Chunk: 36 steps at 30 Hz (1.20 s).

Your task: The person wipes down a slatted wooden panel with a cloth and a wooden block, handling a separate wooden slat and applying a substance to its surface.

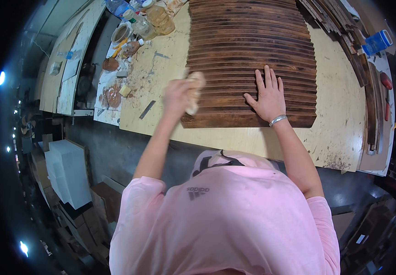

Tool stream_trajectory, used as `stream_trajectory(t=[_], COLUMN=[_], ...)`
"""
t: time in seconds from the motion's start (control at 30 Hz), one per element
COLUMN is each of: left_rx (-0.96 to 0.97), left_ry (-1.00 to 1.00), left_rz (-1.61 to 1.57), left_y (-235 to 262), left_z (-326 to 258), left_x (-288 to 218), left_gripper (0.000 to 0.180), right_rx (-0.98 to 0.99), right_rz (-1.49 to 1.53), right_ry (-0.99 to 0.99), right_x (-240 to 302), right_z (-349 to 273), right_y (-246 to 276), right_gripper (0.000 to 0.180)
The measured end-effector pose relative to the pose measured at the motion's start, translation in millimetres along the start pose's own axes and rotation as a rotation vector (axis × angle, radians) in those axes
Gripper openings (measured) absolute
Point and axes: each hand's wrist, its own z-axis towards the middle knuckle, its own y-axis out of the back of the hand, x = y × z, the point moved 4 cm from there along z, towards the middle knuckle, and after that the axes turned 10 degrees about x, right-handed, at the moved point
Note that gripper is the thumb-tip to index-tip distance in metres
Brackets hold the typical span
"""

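Observation:
A dark brown, ridged wooden panel (248,55) made of parallel slats lies on the pale worktable (147,87). At the panel's left edge, my left hand (176,97) is closed round a cream-coloured cloth (195,91), both smeared by motion. My right hand (269,97), with a silver bracelet at the wrist, rests flat on the panel's near right part, fingers spread and holding nothing.
Bottles of liquid (159,20) and stained paper (111,94) crowd the far left. A thin dark strip (147,109) lies left of the panel. Wood strips (340,36), a blue container (377,42) and a red-handled tool (385,82) are at the right.

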Motion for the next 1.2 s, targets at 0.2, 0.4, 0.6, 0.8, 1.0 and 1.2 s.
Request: stream_trajectory(t=[0.2, 0.4, 0.6, 0.8, 1.0, 1.2], left_rx=[-0.095, 0.073, -0.110, 0.042, -0.006, -0.147], left_ry=[0.085, -0.313, 0.279, -0.107, -0.177, -0.070], left_rz=[-0.090, -0.028, 0.189, -0.314, 0.047, 0.065], left_y=[3.1, -37.3, 48.3, -32.2, 7.8, 0.6], left_z=[17.1, -4.0, -51.4, -3.2, -47.1, -36.9], left_x=[-69.1, -99.5, 24.7, -104.3, -51.4, -64.2], left_gripper=[0.024, 0.030, 0.028, 0.025, 0.023, 0.029], right_rx=[0.025, 0.041, -0.013, 0.129, 0.035, 0.013], right_rz=[-0.011, -0.067, 0.036, 0.053, -0.005, -0.014], right_ry=[-0.005, -0.002, 0.050, 0.214, 0.218, 0.220], right_x=[0.6, 0.9, 1.6, 27.4, 23.4, 24.1], right_z=[0.1, 1.5, 1.8, -29.3, -32.0, -32.5], right_y=[-2.4, -2.0, 4.4, 3.1, -2.0, -6.8], right_gripper=[0.086, 0.085, 0.093, 0.106, 0.116, 0.115])
